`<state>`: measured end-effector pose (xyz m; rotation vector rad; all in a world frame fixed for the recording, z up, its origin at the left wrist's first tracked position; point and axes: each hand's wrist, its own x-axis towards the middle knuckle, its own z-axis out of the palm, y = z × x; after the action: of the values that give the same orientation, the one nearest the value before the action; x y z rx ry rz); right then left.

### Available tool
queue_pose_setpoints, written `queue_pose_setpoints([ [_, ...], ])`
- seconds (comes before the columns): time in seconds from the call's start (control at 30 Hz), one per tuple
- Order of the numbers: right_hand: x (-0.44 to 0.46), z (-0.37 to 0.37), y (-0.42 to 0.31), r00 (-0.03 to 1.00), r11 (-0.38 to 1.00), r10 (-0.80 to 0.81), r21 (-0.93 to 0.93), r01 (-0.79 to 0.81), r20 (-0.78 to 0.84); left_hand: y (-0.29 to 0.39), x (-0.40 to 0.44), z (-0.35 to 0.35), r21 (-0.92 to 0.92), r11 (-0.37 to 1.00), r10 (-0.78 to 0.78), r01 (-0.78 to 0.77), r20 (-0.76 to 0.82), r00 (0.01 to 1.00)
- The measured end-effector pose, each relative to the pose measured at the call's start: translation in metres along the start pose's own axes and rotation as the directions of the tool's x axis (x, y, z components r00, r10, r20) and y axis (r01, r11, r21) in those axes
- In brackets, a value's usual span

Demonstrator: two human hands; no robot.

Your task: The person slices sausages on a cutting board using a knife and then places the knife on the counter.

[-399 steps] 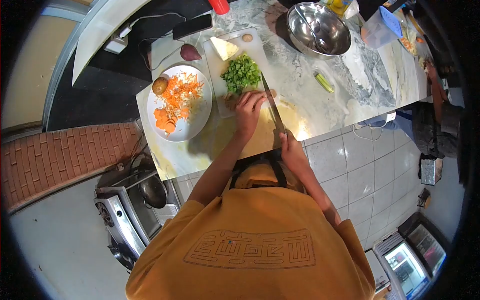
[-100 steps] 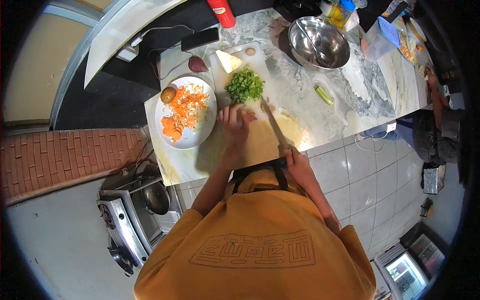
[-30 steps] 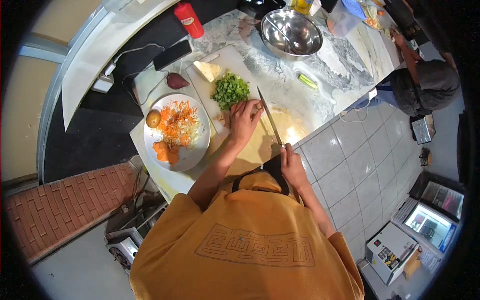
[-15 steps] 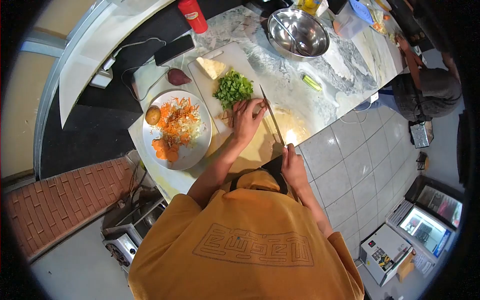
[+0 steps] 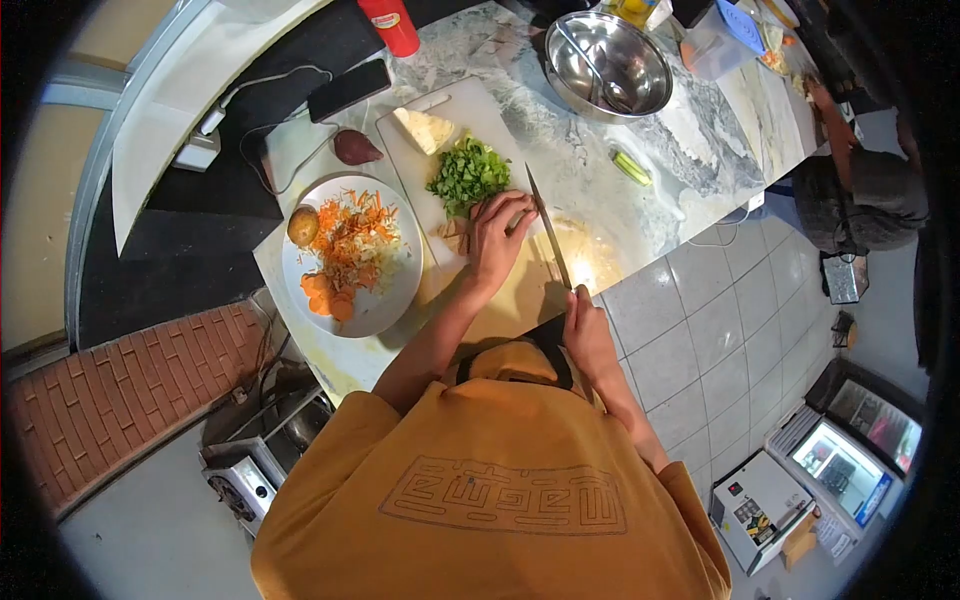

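Note:
My right hand is closed round the handle of a long kitchen knife, its blade angled up and away beside my left fingertips. My left hand rests curled on the white cutting board; whatever sits beneath its fingers is hidden. A tan piece shows at that hand's left side. Just beyond my fingers lies a heap of chopped green leaves, with a pale cream-coloured wedge behind it.
Left of the board stands a white plate with shredded carrot, carrot slices and a brown potato. Near it are a purple-skinned root and a phone. A steel bowl, green stalks and another person are to the right.
The view has shifted slightly. Both hands and the knife keep nearly the same places over the board, with the blade still close to my left fingers.

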<state>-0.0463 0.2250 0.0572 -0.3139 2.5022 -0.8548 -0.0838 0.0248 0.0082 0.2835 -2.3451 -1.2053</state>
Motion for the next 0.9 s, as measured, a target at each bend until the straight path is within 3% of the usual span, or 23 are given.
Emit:
queue_pose_setpoints([
  [0.43, 0.020, 0.000, -0.007, 0.994, 0.998, 0.013, 0.063, -0.020, 0.111, -0.009, 0.001, 0.004, -0.069, 0.996, -0.060, 0.056, -0.065, 0.996],
  [0.9, 0.027, 0.017, -0.012, 0.994, 0.997, 0.073, 0.034, -0.075, 0.078, -0.010, 0.001, 0.006, -0.070, 0.992, -0.110, 0.104, -0.093, 0.990],
])
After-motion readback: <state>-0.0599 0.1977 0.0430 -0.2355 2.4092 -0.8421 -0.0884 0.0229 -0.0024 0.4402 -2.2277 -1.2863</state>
